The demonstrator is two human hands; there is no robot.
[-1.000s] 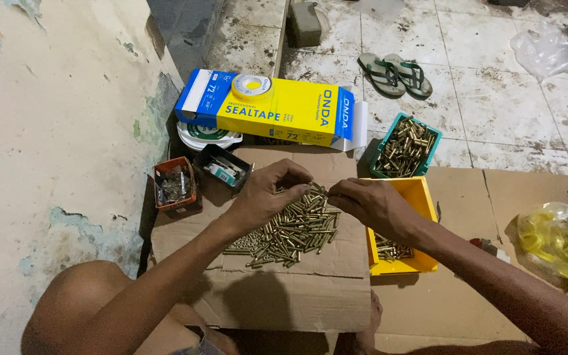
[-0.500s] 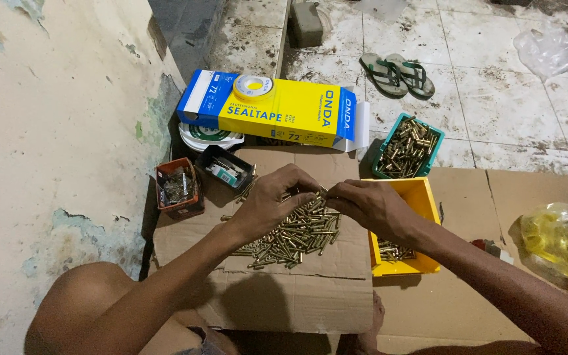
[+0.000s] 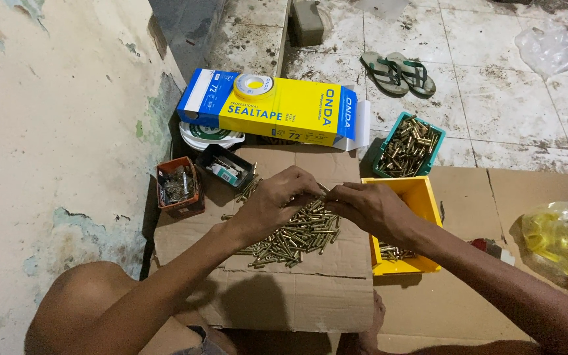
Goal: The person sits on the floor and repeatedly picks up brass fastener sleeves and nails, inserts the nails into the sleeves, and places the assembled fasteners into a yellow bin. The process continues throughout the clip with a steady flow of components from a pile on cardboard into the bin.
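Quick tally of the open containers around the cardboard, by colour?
Yellow plastic bin: 1
Teal plastic tray: 1
Orange-brown small box: 1
Black small box: 1
Total: 4

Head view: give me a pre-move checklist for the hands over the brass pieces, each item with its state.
1. Left hand over the pile of brass pieces: ok.
2. Right hand meets the left at the fingertips: ok.
3. A piece pinched between the fingers: cannot tell.
4. Pile all on the cardboard box: ok.
5. Yellow bin beside the right hand has room: ok.
6. Green tray upright: ok.
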